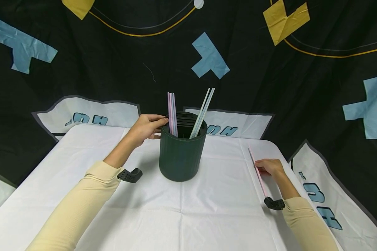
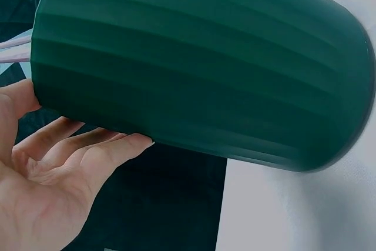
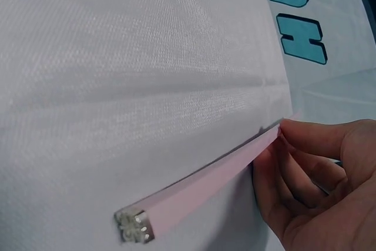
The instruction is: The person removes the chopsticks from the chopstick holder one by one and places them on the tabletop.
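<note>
A ribbed dark green utensil holder (image 1: 181,158) stands on the white-covered table. My left hand (image 1: 146,129) grips its left side near the rim; the left wrist view shows the thumb at the rim and the fingertips against the wall. Pink and lilac chopsticks (image 1: 172,115) lean upright inside at the left, pale mint and white ones (image 1: 202,113) at the right, slanting outward. Far to the right, my right hand (image 1: 270,166) pinches a pink chopstick (image 3: 205,189) between thumb and fingers. Its silvery patterned end points toward the right wrist camera.
A white cloth (image 1: 213,209) with fold lines covers the table, its right edge close to my right forearm. Behind hangs a black curtain (image 1: 169,69) with blue and yellow patches. Black slats (image 1: 186,120) span the back of the holder's mouth.
</note>
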`<state>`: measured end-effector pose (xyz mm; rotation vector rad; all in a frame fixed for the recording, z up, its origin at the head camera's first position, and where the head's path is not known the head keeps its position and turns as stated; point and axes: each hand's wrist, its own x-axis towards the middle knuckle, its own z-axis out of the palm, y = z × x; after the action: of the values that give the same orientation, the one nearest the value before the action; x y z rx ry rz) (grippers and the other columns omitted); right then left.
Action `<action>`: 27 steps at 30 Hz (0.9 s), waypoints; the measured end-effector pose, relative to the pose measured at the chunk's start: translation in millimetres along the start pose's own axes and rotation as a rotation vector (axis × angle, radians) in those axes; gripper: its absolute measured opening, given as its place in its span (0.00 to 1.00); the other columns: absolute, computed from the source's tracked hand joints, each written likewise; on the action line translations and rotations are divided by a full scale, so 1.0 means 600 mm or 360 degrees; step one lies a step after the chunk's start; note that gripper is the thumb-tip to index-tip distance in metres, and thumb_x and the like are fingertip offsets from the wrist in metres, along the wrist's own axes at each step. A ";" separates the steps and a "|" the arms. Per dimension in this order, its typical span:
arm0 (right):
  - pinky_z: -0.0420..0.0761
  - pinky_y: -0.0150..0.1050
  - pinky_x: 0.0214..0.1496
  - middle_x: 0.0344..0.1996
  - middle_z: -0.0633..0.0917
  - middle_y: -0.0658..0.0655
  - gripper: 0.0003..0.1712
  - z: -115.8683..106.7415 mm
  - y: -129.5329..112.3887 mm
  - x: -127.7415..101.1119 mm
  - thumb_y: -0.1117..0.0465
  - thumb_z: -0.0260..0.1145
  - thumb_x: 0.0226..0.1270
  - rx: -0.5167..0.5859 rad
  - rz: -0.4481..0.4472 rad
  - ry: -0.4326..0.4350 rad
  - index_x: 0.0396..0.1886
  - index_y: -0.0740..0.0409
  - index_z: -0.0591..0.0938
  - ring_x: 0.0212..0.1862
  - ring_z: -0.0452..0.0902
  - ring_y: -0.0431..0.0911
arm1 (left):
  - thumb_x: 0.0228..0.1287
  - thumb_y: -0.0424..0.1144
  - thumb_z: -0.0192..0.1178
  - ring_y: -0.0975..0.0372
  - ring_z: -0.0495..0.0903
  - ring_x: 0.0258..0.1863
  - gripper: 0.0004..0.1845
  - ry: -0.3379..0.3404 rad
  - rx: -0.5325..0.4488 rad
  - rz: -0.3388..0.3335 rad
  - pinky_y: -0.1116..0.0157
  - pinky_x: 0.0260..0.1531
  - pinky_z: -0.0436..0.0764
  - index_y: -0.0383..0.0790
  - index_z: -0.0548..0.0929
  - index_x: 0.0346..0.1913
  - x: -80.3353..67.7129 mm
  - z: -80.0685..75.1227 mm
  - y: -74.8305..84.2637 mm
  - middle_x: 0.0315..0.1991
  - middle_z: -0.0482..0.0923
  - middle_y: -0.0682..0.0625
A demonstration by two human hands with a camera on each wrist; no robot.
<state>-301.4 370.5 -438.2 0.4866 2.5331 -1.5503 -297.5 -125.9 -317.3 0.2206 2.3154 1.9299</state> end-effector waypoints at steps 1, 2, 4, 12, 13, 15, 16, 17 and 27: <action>0.87 0.30 0.31 0.23 0.86 0.42 0.26 0.000 0.001 0.001 0.68 0.67 0.66 -0.0003 0.0004 0.0001 0.60 0.81 0.76 0.26 0.81 0.32 | 0.75 0.42 0.58 0.44 0.83 0.58 0.22 -0.0003 0.0005 0.0002 0.51 0.50 0.87 0.33 0.78 0.65 0.000 0.000 0.000 0.59 0.81 0.36; 0.87 0.30 0.31 0.23 0.86 0.42 0.27 0.000 0.002 0.001 0.68 0.67 0.67 -0.0008 0.0003 -0.0001 0.60 0.81 0.76 0.26 0.81 0.32 | 0.75 0.42 0.59 0.44 0.83 0.58 0.22 -0.0001 0.0003 0.0002 0.51 0.50 0.87 0.33 0.78 0.65 0.000 0.000 0.000 0.59 0.81 0.36; 0.87 0.30 0.31 0.24 0.86 0.43 0.27 -0.001 0.003 0.002 0.68 0.67 0.67 -0.0010 0.0001 -0.0001 0.60 0.81 0.76 0.26 0.81 0.33 | 0.75 0.42 0.59 0.44 0.83 0.58 0.22 -0.0002 0.0000 -0.0002 0.51 0.50 0.87 0.33 0.78 0.65 0.000 0.000 0.000 0.59 0.81 0.36; 0.87 0.30 0.31 0.26 0.87 0.45 0.27 -0.001 0.003 0.000 0.67 0.68 0.66 -0.0019 0.0005 -0.0001 0.61 0.79 0.76 0.27 0.82 0.34 | 0.75 0.42 0.59 0.45 0.83 0.58 0.22 -0.0011 -0.0004 -0.0015 0.51 0.50 0.87 0.33 0.78 0.65 0.000 -0.001 0.000 0.60 0.80 0.37; 0.86 0.30 0.32 0.27 0.87 0.45 0.27 -0.001 0.004 0.000 0.67 0.68 0.67 -0.0024 0.0005 -0.0005 0.61 0.79 0.76 0.27 0.82 0.34 | 0.75 0.42 0.59 0.45 0.83 0.58 0.22 -0.0011 -0.0003 -0.0017 0.51 0.50 0.87 0.33 0.78 0.65 0.000 -0.001 0.000 0.60 0.80 0.37; 0.86 0.29 0.31 0.27 0.87 0.45 0.27 -0.002 0.005 0.000 0.67 0.68 0.67 -0.0030 0.0009 0.0000 0.62 0.79 0.76 0.27 0.82 0.34 | 0.75 0.43 0.58 0.45 0.83 0.58 0.23 -0.0009 0.0011 -0.0019 0.51 0.50 0.87 0.33 0.78 0.66 0.000 -0.001 0.000 0.60 0.80 0.37; 0.86 0.29 0.32 0.27 0.87 0.45 0.27 -0.002 0.005 -0.001 0.66 0.68 0.67 -0.0038 0.0015 0.0004 0.61 0.79 0.76 0.27 0.81 0.34 | 0.75 0.43 0.58 0.45 0.83 0.59 0.23 -0.0008 0.0016 -0.0019 0.51 0.50 0.87 0.33 0.77 0.66 0.000 0.000 0.000 0.60 0.80 0.37; 0.86 0.29 0.32 0.27 0.87 0.45 0.27 -0.003 0.005 -0.001 0.66 0.68 0.67 -0.0043 0.0013 0.0001 0.62 0.79 0.76 0.27 0.81 0.34 | 0.75 0.43 0.59 0.44 0.83 0.59 0.23 -0.0003 0.0020 -0.0023 0.51 0.50 0.87 0.34 0.78 0.66 0.000 0.000 0.000 0.60 0.80 0.37; 0.87 0.30 0.35 0.32 0.88 0.48 0.26 -0.007 -0.022 -0.009 0.61 0.65 0.71 -0.0135 0.0010 0.0042 0.62 0.75 0.78 0.31 0.82 0.36 | 0.76 0.43 0.58 0.44 0.82 0.59 0.24 -0.0013 0.0033 -0.0019 0.51 0.50 0.87 0.33 0.76 0.67 -0.001 -0.002 0.002 0.61 0.80 0.36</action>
<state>-300.8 367.6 -423.4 0.5065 2.6017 -1.4365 -297.0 -127.0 -315.6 0.2158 2.3271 1.8969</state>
